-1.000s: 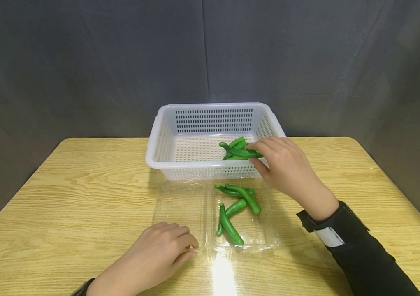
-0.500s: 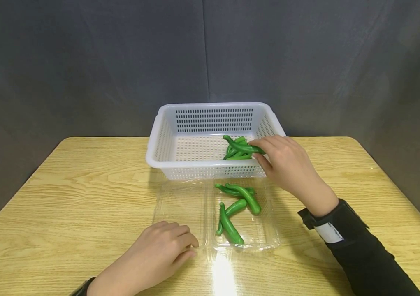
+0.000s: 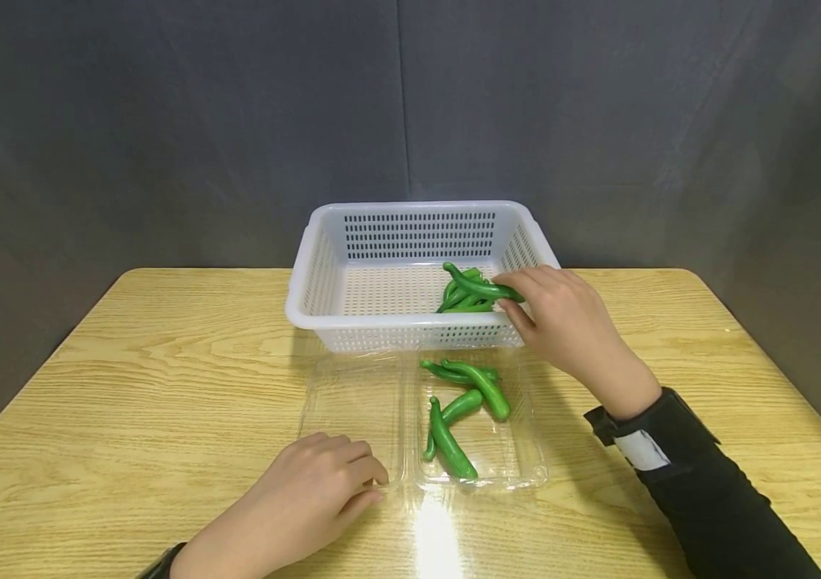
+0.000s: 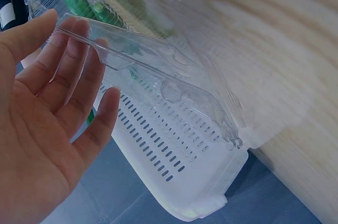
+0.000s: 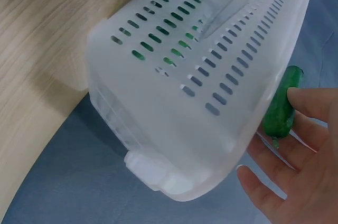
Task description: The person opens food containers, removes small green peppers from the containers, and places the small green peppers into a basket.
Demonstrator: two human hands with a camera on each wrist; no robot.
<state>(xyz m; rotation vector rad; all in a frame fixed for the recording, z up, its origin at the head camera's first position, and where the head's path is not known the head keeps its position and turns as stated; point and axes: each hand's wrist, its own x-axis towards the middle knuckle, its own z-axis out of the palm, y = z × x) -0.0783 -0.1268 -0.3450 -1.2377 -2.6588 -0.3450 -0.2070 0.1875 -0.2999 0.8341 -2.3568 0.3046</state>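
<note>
My right hand pinches a green chili pepper between thumb and fingers, just above the front right rim of a white perforated basket. In the right wrist view the held pepper lies against the fingers, beyond the basket's wall. More green peppers lie in the basket's right front corner. In front stands a clear plastic clamshell container, opened flat, with several green peppers in its right half. My left hand, fingers relaxed, rests at the near edge of its left half.
A wooden table carries everything, its far edge just behind the basket. Dark grey cloth hangs behind and at the sides. The clamshell's far edge lies close against the basket's front wall.
My right hand has lifted the pepper slightly and drawn it a little to the right, away from the other peppers in the basket. My left hand has stayed in place.
</note>
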